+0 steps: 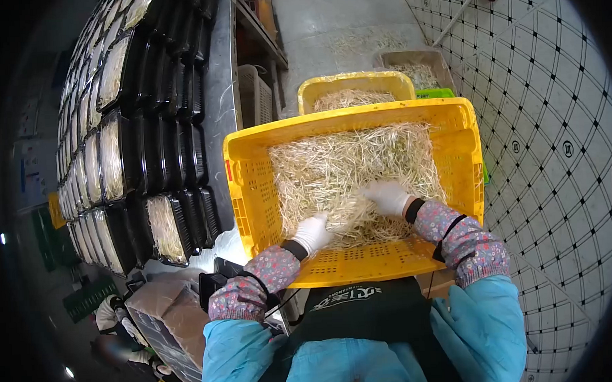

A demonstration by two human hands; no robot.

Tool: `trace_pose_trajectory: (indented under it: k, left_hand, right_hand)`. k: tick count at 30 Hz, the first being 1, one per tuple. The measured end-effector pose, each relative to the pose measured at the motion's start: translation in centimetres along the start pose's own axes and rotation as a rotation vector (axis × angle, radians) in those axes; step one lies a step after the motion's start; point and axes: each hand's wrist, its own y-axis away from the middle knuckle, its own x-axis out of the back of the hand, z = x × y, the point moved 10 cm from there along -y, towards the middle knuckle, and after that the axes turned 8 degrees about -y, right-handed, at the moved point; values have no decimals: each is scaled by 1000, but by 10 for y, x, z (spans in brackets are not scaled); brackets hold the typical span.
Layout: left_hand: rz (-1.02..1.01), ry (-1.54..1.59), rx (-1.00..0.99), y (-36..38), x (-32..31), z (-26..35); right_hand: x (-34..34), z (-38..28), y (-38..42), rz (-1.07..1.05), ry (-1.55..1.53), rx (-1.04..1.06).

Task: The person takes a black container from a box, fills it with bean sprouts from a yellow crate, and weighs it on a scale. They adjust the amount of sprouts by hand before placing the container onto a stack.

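Observation:
A large yellow perforated crate (252, 203) stands in front of me, filled with thin pale strands that look like bean sprouts (359, 155). My left hand (312, 234), in a white glove, is at the crate's near left, its fingers curled into a loose bunch of the sprouts. Farther right and a little deeper in, my gloved right hand (388, 198) closes on the other side of that bunch. Sprouts and slight blur partly hide the fingertips of both hands.
On the metal table (221, 126) at left, black trays (166, 226) of pale sprouts are stacked high. A smaller yellow crate (356, 81) and a beige bin (419, 64) stand beyond mine. A patterned wall or sheet (534, 156) lies right. Another person (118, 322) is at lower left.

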Motion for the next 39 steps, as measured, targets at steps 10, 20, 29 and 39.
trace_pose_trajectory:
  k: [10, 20, 29, 39]
  left_hand:
    - [313, -254, -267, 37, 73, 38]
    - [833, -17, -165, -44, 171, -31]
    - [258, -17, -264, 19, 20, -4]
    - [150, 7, 73, -13, 0, -18]
  right_hand:
    - [124, -16, -50, 335, -127, -115]
    - [116, 56, -73, 225, -196, -337]
    - [-13, -56, 19, 135, -77, 79]
    - [-15, -43, -5, 136, -51, -26]
